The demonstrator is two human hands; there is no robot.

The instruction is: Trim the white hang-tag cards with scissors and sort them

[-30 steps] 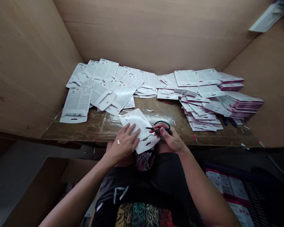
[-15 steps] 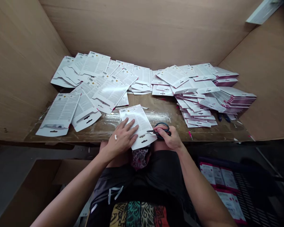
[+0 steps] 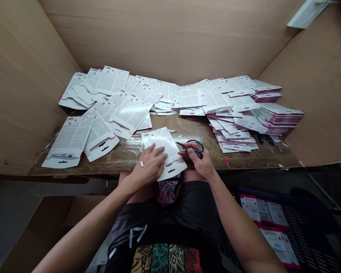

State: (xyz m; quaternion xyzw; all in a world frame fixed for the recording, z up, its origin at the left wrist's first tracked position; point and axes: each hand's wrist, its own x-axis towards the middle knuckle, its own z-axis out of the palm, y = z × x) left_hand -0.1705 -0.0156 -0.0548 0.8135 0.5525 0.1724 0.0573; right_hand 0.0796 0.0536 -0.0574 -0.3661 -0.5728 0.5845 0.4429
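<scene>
A white printed packet (image 3: pixel 161 141) with slotted holes lies at the bench's front edge, its lower end overhanging. My left hand (image 3: pixel 149 163) rests on its left part with the fingers spread, and a small white scrap (image 3: pixel 142 163) sticks to the back of that hand. Dark scissors (image 3: pixel 197 146) are held in my right hand (image 3: pixel 200 159), whose fingers touch or nearly touch the packet's right edge. The scissor tips point left, over or beside that edge.
Loose white packets (image 3: pixel 130 110) cover the back left, and stacked packets (image 3: pixel 281 113) stand at the right. Blue-handled tools (image 3: pixel 265 139) lie beside the stack. Below are a bag of scraps (image 3: pixel 167 191), a cardboard box (image 3: pixel 48 223) and a dark blue crate (image 3: pixel 307 227) holding packets.
My right hand and the scissors have drawn back slightly from the slot area, the tips now higher up. A packet lies differently at the middle back. The view has shifted a little.
</scene>
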